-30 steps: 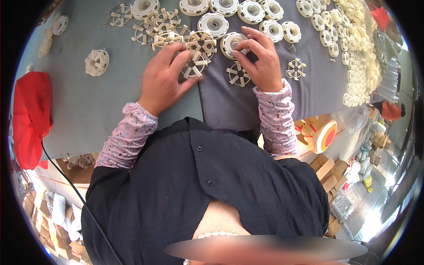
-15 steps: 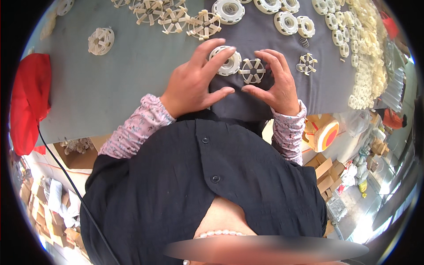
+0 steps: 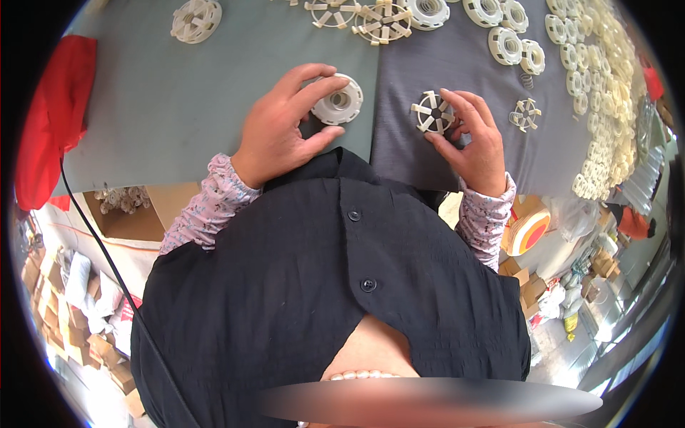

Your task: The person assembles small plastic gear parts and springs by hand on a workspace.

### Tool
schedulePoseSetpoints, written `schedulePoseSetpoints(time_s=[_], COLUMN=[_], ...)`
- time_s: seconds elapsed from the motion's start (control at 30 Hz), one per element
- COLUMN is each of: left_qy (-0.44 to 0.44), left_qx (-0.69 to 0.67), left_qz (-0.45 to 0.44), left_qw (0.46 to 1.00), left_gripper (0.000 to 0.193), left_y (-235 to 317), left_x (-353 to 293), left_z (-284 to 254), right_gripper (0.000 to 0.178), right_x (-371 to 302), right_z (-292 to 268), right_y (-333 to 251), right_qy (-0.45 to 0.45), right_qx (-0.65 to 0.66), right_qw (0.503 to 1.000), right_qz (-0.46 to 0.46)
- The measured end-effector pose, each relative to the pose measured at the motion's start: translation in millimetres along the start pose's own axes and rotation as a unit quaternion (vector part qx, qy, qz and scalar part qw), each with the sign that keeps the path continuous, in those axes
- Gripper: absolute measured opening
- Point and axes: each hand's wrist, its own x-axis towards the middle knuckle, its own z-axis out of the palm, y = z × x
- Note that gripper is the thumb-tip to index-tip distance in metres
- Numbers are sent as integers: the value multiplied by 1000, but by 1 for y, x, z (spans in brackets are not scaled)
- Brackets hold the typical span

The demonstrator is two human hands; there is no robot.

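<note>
Between the fingers of the left hand (image 3: 285,118), at the desk (image 3: 164,121), a white ring (image 3: 330,114) with a central coil spring (image 3: 337,102) is held by its rim; the right hand's (image 3: 478,143) fingers pinch a spoked wheel (image 3: 433,113), well apart. Farther out, one wheel-topped ring (image 3: 196,21) appears assembled; several spring-bearing rings (image 3: 505,46) show no wheel.

We see pale, smooth plastic with a soft sheen in the ring (image 3: 327,114), and plastic again, more matt, in the spoked wheel (image 3: 424,113). The loose spring (image 3: 526,81) looks like thin metal wire. Matt cloth covers the surface (image 3: 193,114), lightly creased on its darker side. We take the red bundle (image 3: 56,118) for soft fabric, the sleeves (image 3: 208,205) for thin, puckered cloth. The shirt (image 3: 285,285) is dull black cloth, faintly crinkled, with glossy buttons (image 3: 367,285); the box (image 3: 132,225) is matt cardboard.
</note>
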Motion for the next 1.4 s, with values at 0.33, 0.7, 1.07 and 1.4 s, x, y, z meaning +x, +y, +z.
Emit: schedulePoseSetpoints(time_s=[0.33, 0.7, 1.07, 1.4], left_qy=[39, 47, 58, 52], left_qx=[-49, -37, -38, -164], left_qz=[-45, -55, -33, -123], left_qw=[997, 997, 997, 977], left_gripper=[35, 33, 34, 46], left_y=[-5, 0, -5, 0], left_x=[-6, -3, -3, -11], left_z=[5, 3, 4, -8], right_gripper=[73, 68, 68, 67], right_x=[14, 33, 31, 38], right_z=[17, 38, 38, 57], right_y=[-20, -49, -47, -63], right_qy=[-3, 27, 31, 16], right_qx=[-7, 59, 46, 77], right_qw=[999, 989, 992, 986], right_qz=[-39, -132, -115, -146])
